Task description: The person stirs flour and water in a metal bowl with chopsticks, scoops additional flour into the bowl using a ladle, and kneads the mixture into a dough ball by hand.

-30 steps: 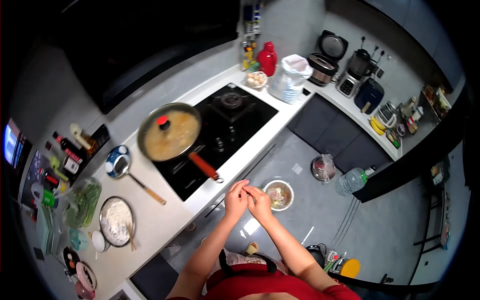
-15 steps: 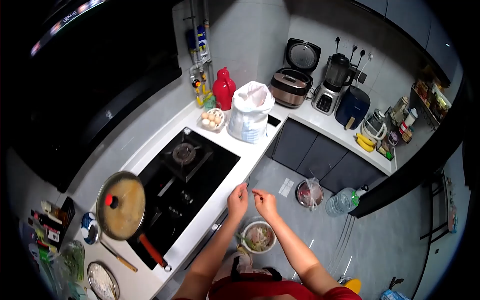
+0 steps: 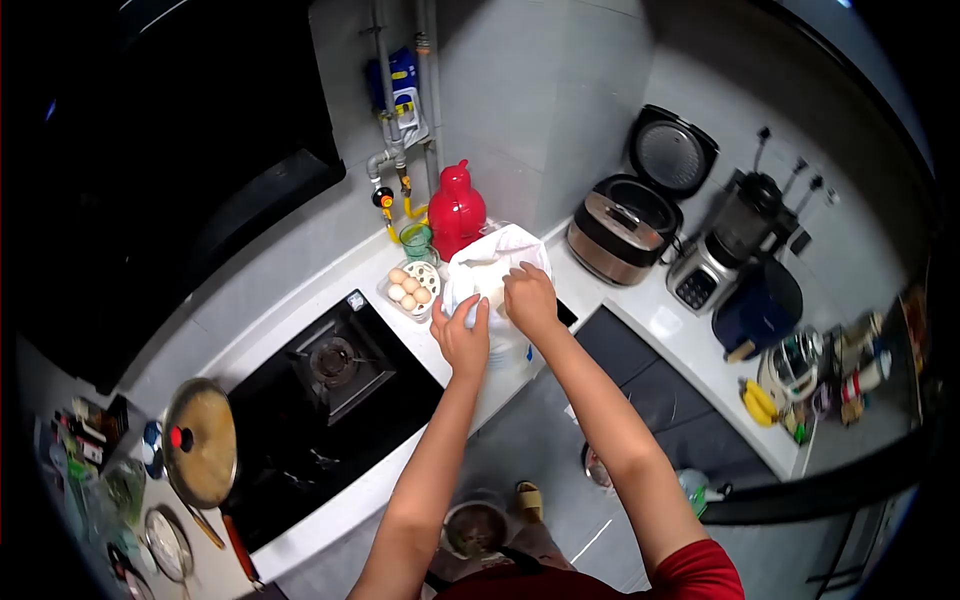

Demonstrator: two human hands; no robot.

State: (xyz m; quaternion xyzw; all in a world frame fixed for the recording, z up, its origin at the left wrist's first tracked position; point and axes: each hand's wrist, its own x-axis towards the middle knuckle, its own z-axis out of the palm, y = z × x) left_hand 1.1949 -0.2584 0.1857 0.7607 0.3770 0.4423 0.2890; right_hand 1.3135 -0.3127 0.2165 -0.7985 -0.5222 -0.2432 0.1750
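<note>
Both of my hands are at the open mouth of a white sack on the counter corner. My left hand is at the sack's near left edge, its fingers apart. My right hand is over the opening with its fingers bent together; what they hold, if anything, is hidden. Pale contents show inside the sack. Left of it lies a clear box of eggs, and behind it stands a red jug.
A lidded pan sits on the left of the black stove. A rice cooker with raised lid, a blender, a blue appliance and bananas line the right counter. A bowl is on the floor.
My hands have moved forward from above the floor to the sack's mouth, my left fingers spreading. The view has shifted toward the counter corner, and the pan now appears farther left.
</note>
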